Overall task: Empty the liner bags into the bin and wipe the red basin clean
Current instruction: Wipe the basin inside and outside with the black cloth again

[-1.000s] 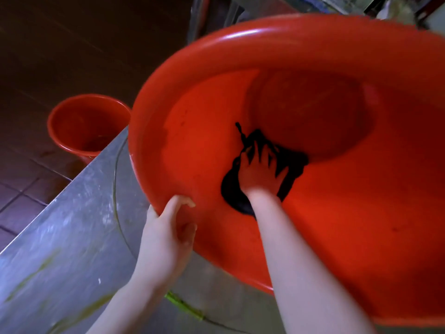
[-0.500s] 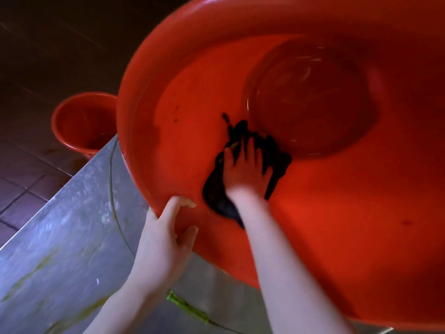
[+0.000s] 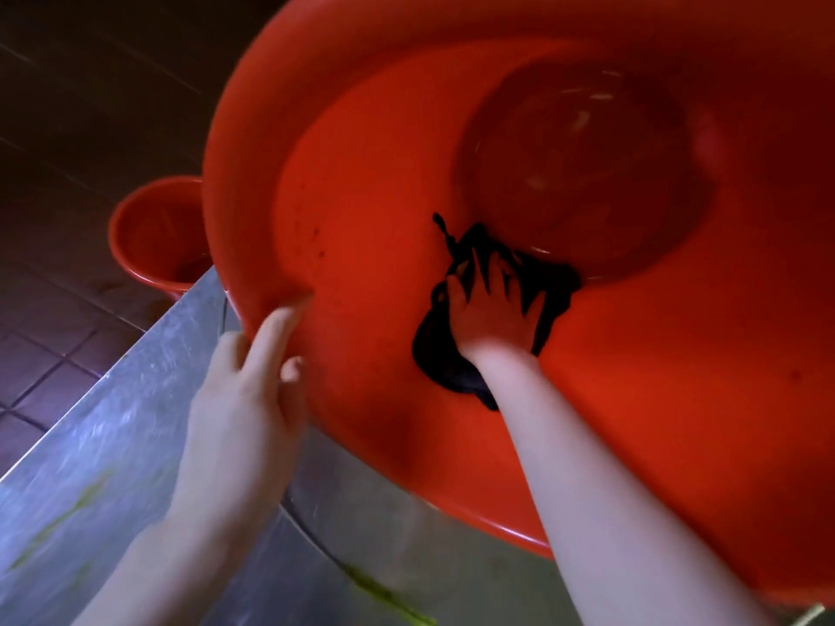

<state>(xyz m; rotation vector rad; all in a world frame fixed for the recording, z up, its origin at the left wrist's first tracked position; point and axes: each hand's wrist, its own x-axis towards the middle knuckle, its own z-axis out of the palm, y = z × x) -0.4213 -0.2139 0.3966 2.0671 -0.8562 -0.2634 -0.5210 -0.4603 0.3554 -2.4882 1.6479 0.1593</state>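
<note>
Steel counter [image 3: 135,422], lower left: left hand [image 3: 244,399] grips red basin [image 3: 361,219] rim, steadying; right hand [image 3: 492,309], fingers spread, presses black cloth [image 3: 438,354].

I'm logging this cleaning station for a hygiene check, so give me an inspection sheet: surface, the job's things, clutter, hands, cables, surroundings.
Surface: metal table, scuffed and streaked.
Job's things: red basin tilted up on the table; dark cloth against its inner wall; liner bags nothing seen.
Clutter: green scraps on the table near its front.
Hands: left hand grips the basin's rim; right hand presses flat on the cloth.
Cables: nothing seen.
Surroundings: red bucket on the dark tiled floor beside the table.
</note>
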